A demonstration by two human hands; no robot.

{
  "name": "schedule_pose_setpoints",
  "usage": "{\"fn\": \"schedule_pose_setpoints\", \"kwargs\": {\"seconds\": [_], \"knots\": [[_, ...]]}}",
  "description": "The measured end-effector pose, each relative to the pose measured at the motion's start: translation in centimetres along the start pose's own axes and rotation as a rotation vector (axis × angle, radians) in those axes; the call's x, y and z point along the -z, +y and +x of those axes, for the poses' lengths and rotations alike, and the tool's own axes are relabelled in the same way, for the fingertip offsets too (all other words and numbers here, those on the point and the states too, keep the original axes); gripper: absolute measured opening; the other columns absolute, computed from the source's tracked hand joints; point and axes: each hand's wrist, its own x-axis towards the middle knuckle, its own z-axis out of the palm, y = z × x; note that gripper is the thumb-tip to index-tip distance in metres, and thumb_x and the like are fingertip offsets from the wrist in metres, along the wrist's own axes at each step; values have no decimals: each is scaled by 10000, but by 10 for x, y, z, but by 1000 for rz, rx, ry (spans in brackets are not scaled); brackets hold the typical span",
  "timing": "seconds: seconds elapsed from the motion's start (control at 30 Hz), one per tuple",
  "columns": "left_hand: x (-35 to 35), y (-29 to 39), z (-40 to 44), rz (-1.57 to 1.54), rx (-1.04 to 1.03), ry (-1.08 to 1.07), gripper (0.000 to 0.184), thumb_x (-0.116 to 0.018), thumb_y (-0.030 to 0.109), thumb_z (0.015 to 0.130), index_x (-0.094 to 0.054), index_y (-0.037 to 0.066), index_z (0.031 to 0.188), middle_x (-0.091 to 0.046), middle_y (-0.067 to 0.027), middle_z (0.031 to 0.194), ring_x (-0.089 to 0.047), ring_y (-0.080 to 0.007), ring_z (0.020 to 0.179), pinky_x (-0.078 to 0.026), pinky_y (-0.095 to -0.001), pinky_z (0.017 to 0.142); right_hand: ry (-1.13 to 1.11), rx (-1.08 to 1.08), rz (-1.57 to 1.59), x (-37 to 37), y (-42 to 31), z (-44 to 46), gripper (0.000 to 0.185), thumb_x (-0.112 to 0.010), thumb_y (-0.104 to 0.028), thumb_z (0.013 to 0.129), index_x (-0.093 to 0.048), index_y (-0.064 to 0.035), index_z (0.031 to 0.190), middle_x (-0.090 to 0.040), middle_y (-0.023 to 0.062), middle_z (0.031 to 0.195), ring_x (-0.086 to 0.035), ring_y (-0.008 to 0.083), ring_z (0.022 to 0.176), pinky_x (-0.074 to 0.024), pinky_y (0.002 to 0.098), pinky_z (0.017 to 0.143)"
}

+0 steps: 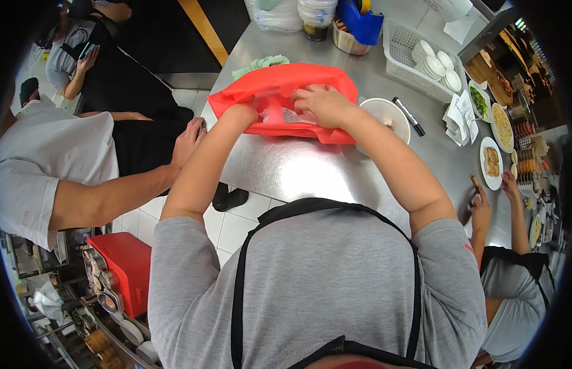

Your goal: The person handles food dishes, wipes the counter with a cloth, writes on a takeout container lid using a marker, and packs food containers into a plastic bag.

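Observation:
On the steel counter lies a red bag point(284, 77), its mouth turned toward me. My left hand point(241, 114) reaches into the bag's left side; the fingers are hidden behind the red material. My right hand point(321, 106) is in the opening at the right, palm down, fingers bent and apart. Between the hands, inside the bag, some clear plastic point(284, 115) shows; what it is I cannot make out. A white round bowl point(400, 111) with a little food in it stands just right of the bag, partly behind my right forearm.
A black-and-white marker point(409, 117) and paper slips point(461, 120) lie to the right. Behind are a white basket point(396, 52) of small dishes, a blue dispenser point(360, 21) and a green cloth point(260, 65). One person's hand point(188, 140) rests at the counter's left edge; another person handles a plate point(492, 163) at right.

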Motion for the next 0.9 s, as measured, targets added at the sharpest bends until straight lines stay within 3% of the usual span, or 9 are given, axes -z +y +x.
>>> {"fn": "schedule_pose_setpoints", "kwargs": {"seconds": [0.2,0.3,0.37,0.4,0.5,0.6,0.67,0.77,0.9], "knots": [[23,26,-17,-20,96,-302,443,-509,217,823,-413,89,1235,-500,-176,1208,-499,-319,1102,-395,-359,923,17,42,105,17,-6,-36,219,-563,-116,788,-608,-118,1002,-466,29,1236,-405,251,1190,-354,496,949],[31,33,-60,-424,-208,-1,355,-470,118,810,-461,49,1158,-512,-191,1173,-516,-336,1053,-415,-371,875,467,-170,482,37,18,-80,270,-580,-158,775,-607,-106,1039,-515,110,1173,-492,325,1082,-383,432,919],[50,49,-84,-494,-344,280,296,-496,79,764,-519,41,1057,-516,-180,1162,-517,-325,1044,-420,-377,865,671,-433,238,21,75,-118,318,-604,-227,774,-589,-94,1063,-522,152,1155,-495,339,1074,-395,383,902],[60,59,-98,-532,-447,473,286,-518,59,736,-537,43,1021,-497,-169,1190,-497,-315,1078,-407,-381,882,544,-664,296,11,93,-134,350,-607,-269,775,-583,-99,1080,-515,161,1171,-499,349,1069,-404,389,890],[71,66,-113,-229,-330,865,253,-582,57,686,-601,79,937,-430,-126,1280,-352,-356,1210,-265,-510,981,311,-997,540,-42,117,-163,452,-550,-413,816,-556,-92,1134,-593,191,1044,-560,338,995,-443,389,840],[60,65,-106,-67,87,852,299,-629,111,682,-629,137,980,-294,-115,1391,-236,-398,1276,-139,-604,1007,592,-900,667,-69,98,-184,320,-530,-324,869,-572,-23,970,-612,113,818,-572,193,737,-456,330,673],[56,58,-105,-116,192,809,364,-630,89,689,-617,153,1047,-246,-118,1412,-237,-399,1278,-180,-546,1029,815,-876,821,-82,74,-191,280,-521,-315,877,-540,-37,909,-550,70,716,-510,153,652,-437,306,616],[40,25,-95,-426,25,826,472,-601,31,695,-560,148,1151,-316,-128,1359,-346,-360,1227,-313,-435,993,796,-972,903,-66,41,-204,266,-524,-304,867,-512,-47,934,-594,117,782,-569,227,712,-438,335,645],[55,25,-103,-645,22,585,571,-559,-37,684,-492,136,1224,-387,-131,1274,-463,-299,1135,-415,-323,891,761,-1010,817,-61,28,-219,184,-537,-238,861,-501,-57,870,-520,14,721,-468,109,626,-403,265,580]]}}
